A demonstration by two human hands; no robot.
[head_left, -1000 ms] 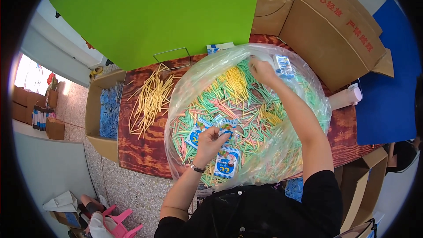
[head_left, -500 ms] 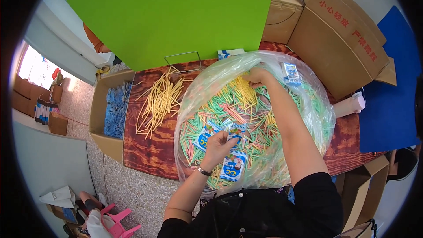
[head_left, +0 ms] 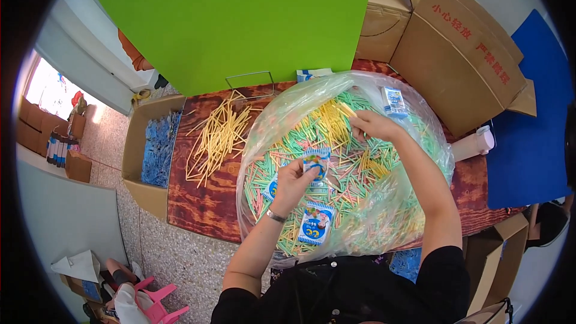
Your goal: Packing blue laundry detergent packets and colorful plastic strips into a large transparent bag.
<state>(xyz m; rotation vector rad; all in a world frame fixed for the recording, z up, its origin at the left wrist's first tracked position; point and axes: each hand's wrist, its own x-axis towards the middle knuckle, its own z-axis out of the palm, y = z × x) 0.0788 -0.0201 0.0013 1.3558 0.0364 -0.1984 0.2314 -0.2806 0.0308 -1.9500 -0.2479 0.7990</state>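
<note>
My left hand (head_left: 290,186) pinches a small blue-and-white packet (head_left: 315,159) over the middle of a heap of short thin pastel sticks (head_left: 300,211). Between the fingertips of my right hand (head_left: 375,125) are pale yellow sticks (head_left: 344,109); how many I cannot make out. That hand is over the far right of the heap, near a patch of yellow sticks (head_left: 327,121). The heap, mostly green with pink and yellow, lies in a large clear plastic bag (head_left: 252,138) with its mouth spread wide. Another blue-and-white packet (head_left: 316,223) rests on the near sticks, and one more is partly hidden under my left hand.
Long yellow sticks (head_left: 219,138) lie loose on the reddish wooden table (head_left: 195,207). A carton of blue packets (head_left: 159,150) adjoins its left edge. A green board (head_left: 240,24) stands behind, cardboard boxes (head_left: 456,54) at back right, a pale cylindrical container (head_left: 474,145) at right.
My right hand has drawn back from the yellow patch toward the right and me, with yellow sticks in its fingers. My left hand has lifted its packet slightly farther from me.
</note>
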